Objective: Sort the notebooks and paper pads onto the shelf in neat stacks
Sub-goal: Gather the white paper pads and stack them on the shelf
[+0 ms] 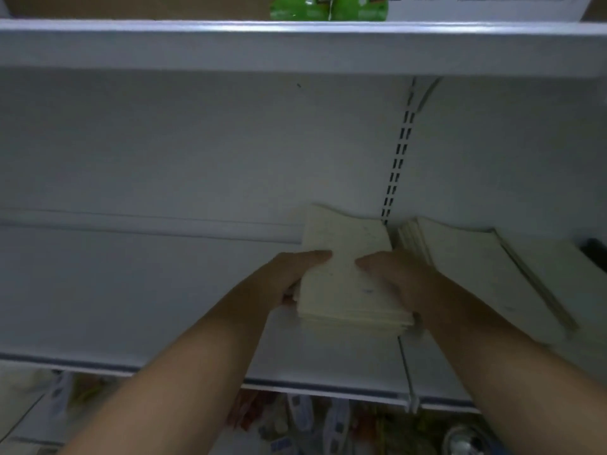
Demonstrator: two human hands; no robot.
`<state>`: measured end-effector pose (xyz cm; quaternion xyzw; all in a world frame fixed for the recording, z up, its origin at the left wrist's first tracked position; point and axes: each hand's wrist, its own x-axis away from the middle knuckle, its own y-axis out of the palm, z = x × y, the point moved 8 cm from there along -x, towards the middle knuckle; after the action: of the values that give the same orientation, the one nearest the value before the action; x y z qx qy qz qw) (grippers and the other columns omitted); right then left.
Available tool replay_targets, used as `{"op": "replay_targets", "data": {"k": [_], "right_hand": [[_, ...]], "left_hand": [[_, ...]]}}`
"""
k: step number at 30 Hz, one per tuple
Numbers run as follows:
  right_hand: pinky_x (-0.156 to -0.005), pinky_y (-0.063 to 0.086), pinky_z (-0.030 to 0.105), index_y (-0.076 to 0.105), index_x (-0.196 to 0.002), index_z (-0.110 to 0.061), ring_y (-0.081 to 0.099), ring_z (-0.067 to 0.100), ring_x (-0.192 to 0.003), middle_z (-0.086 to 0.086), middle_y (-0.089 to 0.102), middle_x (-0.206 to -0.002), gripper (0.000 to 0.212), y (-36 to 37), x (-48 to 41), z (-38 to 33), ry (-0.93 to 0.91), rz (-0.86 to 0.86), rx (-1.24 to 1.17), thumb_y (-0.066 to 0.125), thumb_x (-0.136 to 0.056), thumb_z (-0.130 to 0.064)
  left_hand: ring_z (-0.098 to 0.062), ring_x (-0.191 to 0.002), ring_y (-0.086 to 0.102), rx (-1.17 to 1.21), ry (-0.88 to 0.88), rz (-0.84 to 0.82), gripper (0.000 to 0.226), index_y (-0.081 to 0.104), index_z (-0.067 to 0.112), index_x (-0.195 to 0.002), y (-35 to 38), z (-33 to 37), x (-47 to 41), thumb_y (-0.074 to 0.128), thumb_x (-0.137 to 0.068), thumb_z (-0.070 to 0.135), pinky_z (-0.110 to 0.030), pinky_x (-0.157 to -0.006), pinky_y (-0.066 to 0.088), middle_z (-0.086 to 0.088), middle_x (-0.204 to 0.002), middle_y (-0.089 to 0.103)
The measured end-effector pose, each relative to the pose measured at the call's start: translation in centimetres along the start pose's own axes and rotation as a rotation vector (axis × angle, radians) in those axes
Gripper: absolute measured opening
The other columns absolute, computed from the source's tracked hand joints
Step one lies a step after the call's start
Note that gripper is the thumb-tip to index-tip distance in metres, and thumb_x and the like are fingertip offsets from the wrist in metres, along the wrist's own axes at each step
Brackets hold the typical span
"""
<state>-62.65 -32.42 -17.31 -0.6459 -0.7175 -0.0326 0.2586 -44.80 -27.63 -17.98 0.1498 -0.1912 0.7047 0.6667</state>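
A stack of cream paper pads (348, 277) lies on the white shelf (147, 290), its far end against the back panel. My left hand (292, 274) grips the stack's left side, thumb on top. My right hand (394, 274) grips its right side, thumb on top, fingers hidden between this stack and its neighbour. Directly to the right lies a larger pile of cream notebooks (486, 274), slightly fanned and running off toward the right edge.
A slotted upright (397, 162) runs up the back panel behind the stacks. Another shelf (295, 44) hangs close overhead, carrying green packages (328, 6). A dark object (594, 254) sits at the far right. Packaged goods show below the shelf's front edge (328, 389).
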Motion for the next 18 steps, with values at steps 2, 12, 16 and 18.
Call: {"op": "replay_targets", "data": {"k": [2, 12, 16, 18], "right_hand": [[-0.083, 0.051, 0.034, 0.061, -0.118, -0.006, 0.062, 0.028, -0.097, 0.012, 0.063, -0.115, 0.048, -0.2, 0.4, -0.2, -0.015, 0.044, 0.023, 0.074, -0.079, -0.03], [-0.096, 0.042, 0.029, 0.045, -0.127, -0.028, 0.053, 0.015, -0.103, -0.009, 0.052, -0.113, 0.057, 1.9, 5.7, 1.0, -0.208, 0.249, -0.139, 0.075, -0.079, -0.028], [-0.1, 0.047, 0.042, 0.046, -0.134, -0.023, 0.059, 0.022, -0.11, -0.001, 0.058, -0.127, 0.067, 1.8, 6.3, 2.4, -0.149, 0.239, -0.203, 0.077, -0.075, -0.033], [-0.096, 0.05, 0.042, 0.049, -0.132, -0.023, 0.061, 0.023, -0.106, 0.001, 0.061, -0.123, 0.062, 1.6, 6.3, 2.4, -0.136, 0.214, -0.202, 0.076, -0.077, -0.029]], "left_hand": [[-0.011, -0.043, 0.059, 0.019, -0.004, -0.042, 0.047, 0.067, 0.012, -0.098, -0.1, 0.3, -0.4, 0.068, -0.077, 0.055, -0.018, -0.048, 0.045, -0.001, -0.063, 0.067], [-0.028, -0.105, 0.066, 0.154, -0.026, -0.326, 0.075, 0.064, 0.014, -0.119, -0.9, 0.0, -0.7, 0.084, -0.054, 0.044, -0.045, -0.101, 0.046, -0.009, -0.113, 0.07], [-0.029, -0.102, 0.066, 0.122, -0.01, -0.358, 0.061, 0.063, 0.01, -0.119, -0.6, -0.3, -0.5, 0.08, -0.067, 0.037, -0.042, -0.096, 0.049, -0.012, -0.112, 0.07], [-0.03, -0.101, 0.066, 0.113, -0.015, -0.348, 0.07, 0.063, 0.01, -0.12, -0.6, -0.6, -0.5, 0.081, -0.059, 0.039, -0.045, -0.096, 0.049, -0.012, -0.111, 0.07]]}}
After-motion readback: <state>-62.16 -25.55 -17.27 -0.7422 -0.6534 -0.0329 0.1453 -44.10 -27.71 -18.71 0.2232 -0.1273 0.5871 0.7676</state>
